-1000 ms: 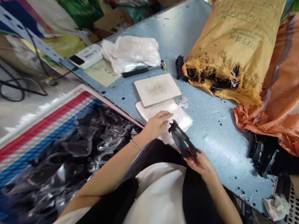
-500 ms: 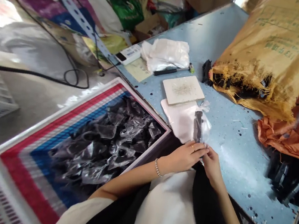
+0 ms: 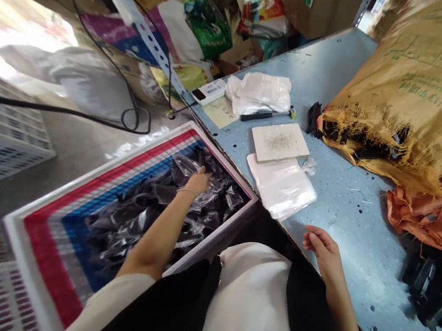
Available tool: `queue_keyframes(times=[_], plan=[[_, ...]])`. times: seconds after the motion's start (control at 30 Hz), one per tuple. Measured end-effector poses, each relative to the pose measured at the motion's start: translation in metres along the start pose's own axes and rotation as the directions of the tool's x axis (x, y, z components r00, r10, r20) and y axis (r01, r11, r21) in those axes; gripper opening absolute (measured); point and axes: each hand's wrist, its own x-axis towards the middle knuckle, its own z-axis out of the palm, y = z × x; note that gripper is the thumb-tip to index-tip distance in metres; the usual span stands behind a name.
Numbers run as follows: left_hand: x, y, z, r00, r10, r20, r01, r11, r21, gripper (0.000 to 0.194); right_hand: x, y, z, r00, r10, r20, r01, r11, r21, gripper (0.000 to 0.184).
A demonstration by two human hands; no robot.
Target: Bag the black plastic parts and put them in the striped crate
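My left hand (image 3: 198,182) is over the far part of the crate (image 3: 93,190), just above a heap of black parts in clear plastic bags (image 3: 140,225). Its fingers are smeared and partly turned away, so their grip cannot be made out; one bagged black part (image 3: 184,165) lies right beside it. My right hand (image 3: 323,250) hovers at the near table edge with its fingers loosely bent and apart, holding nothing. Close to it on the table lies a stack of flat clear bags (image 3: 284,189). A pale block (image 3: 280,142) with a speckled top rests against the stack's far side.
On the blue table (image 3: 348,208) lie a black-handled tool (image 3: 257,116), more plastic bags (image 3: 262,92) and a white device (image 3: 208,92). A yellow woven sack (image 3: 409,89) and an orange sack (image 3: 434,221) spill black parts at right. White crates (image 3: 8,154) stand left; a black cable (image 3: 45,108) hangs there.
My hands have parted from the bagged black part they held over the bag stack. The left swung left over the crate; the right stayed near the table edge and its fingers loosened.
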Motion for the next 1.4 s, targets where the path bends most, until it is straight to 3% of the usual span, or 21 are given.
queue_keyframes(times=[0.1, 0.2, 0.27, 0.33, 0.4, 0.43, 0.47, 0.53, 0.63, 0.7, 0.77, 0.83, 0.9, 1.0, 1.13, 1.2, 1.27, 1.33, 1.4], plan=[[-0.010, 0.023, -0.006, 0.999, 0.023, 0.023, -0.022, 1.000, -0.011, 0.029, -0.002, 0.005, -0.011, 0.999, 0.010, -0.039, -0.010, 1.000, -0.015, 0.041], [-0.030, 0.070, -0.024, 0.972, 0.233, 0.037, -0.225, 0.962, -0.154, 0.028, 0.002, 0.009, -0.030, 0.995, -0.011, -0.104, 0.008, 0.999, -0.034, 0.042], [-0.035, 0.112, -0.034, 0.885, 0.466, 0.004, -0.430, 0.819, -0.381, 0.030, 0.014, 0.008, -0.044, 0.990, -0.050, -0.131, 0.042, 0.997, -0.061, 0.043], [-0.025, 0.165, -0.036, 0.758, 0.647, -0.082, -0.576, 0.606, -0.549, 0.034, 0.036, -0.001, -0.057, 0.978, -0.132, -0.160, 0.113, 0.986, -0.122, 0.043], [0.001, 0.225, -0.032, 0.657, 0.734, -0.173, -0.684, 0.483, -0.546, 0.038, 0.068, -0.017, -0.072, 0.934, -0.292, -0.204, 0.236, 0.937, -0.259, 0.040], [0.019, 0.256, -0.028, 0.625, 0.750, -0.215, -0.732, 0.468, -0.495, 0.039, 0.086, -0.027, -0.080, 0.894, -0.392, -0.218, 0.302, 0.885, -0.355, 0.037], [0.040, 0.285, -0.025, 0.618, 0.744, -0.255, -0.761, 0.486, -0.429, 0.041, 0.103, -0.038, -0.088, 0.844, -0.490, -0.219, 0.355, 0.816, -0.456, 0.035], [0.086, 0.335, -0.022, 0.649, 0.673, -0.355, -0.761, 0.574, -0.301, 0.046, 0.137, -0.060, -0.104, 0.755, -0.629, -0.187, 0.399, 0.666, -0.631, 0.033], [0.154, 0.383, -0.034, 0.676, 0.531, -0.512, -0.695, 0.690, -0.203, 0.055, 0.178, -0.089, -0.125, 0.711, -0.688, -0.146, 0.361, 0.535, -0.763, 0.037], [0.191, 0.399, -0.051, 0.719, 0.455, -0.526, -0.641, 0.726, -0.249, 0.053, 0.198, -0.102, -0.138, 0.706, -0.694, -0.138, 0.338, 0.502, -0.796, 0.038], [0.222, 0.409, -0.072, 0.778, 0.396, -0.488, -0.585, 0.739, -0.334, 0.035, 0.211, -0.109, -0.149, 0.700, -0.700, -0.137, 0.328, 0.487, -0.809, 0.035], [0.243, 0.416, -0.094, 0.815, 0.344, -0.466, -0.541, 0.739, -0.402, 0.026, 0.218, -0.111, -0.159, 0.694, -0.705, -0.145, 0.315, 0.478, -0.820, 0.033], [0.252, 0.423, -0.114, 0.831, 0.296, -0.472, -0.516, 0.728, -0.451, 0.029, 0.221, -0.108, -0.167, 0.685, -0.710, -0.162, 0.299, 0.478, -0.826, 0.030], [0.245, 0.431, -0.139, 0.822, 0.287, -0.492, -0.538, 0.674, -0.506, 0.032, 0.218, -0.100, -0.172, 0.665, -0.723, -0.187, 0.287, 0.479, -0.830, 0.029], [0.218, 0.427, -0.160, 0.746, 0.416, -0.520, -0.662, 0.544, -0.515, 0.027, 0.217, -0.100, -0.168, 0.617, -0.765, -0.184, 0.317, 0.455, -0.832, 0.036], [0.216, 0.418, -0.169, 0.714, 0.485, -0.506, -0.700, 0.501, -0.508, 0.025, 0.221, -0.110, -0.170, 0.616, -0.766, -0.181, 0.312, 0.449, -0.837, 0.037], [0.228, 0.410, -0.179, 0.716, 0.503, -0.485, -0.698, 0.516, -0.496, 0.024, 0.228, -0.127, -0.178, 0.661, -0.720, -0.213, 0.233, 0.467, -0.853, 0.036], [0.253, 0.405, -0.190, 0.744, 0.479, -0.465, -0.667, 0.561, -0.490, 0.023, 0.238, -0.148, -0.193, 0.704, -0.653, -0.279, 0.115, 0.492, -0.863, 0.034], [0.285, 0.407, -0.200, 0.789, 0.411, -0.457, -0.609, 0.618, -0.497, 0.020, 0.247, -0.172, -0.210, 0.706, -0.620, -0.342, 0.031, 0.510, -0.859, 0.032]])
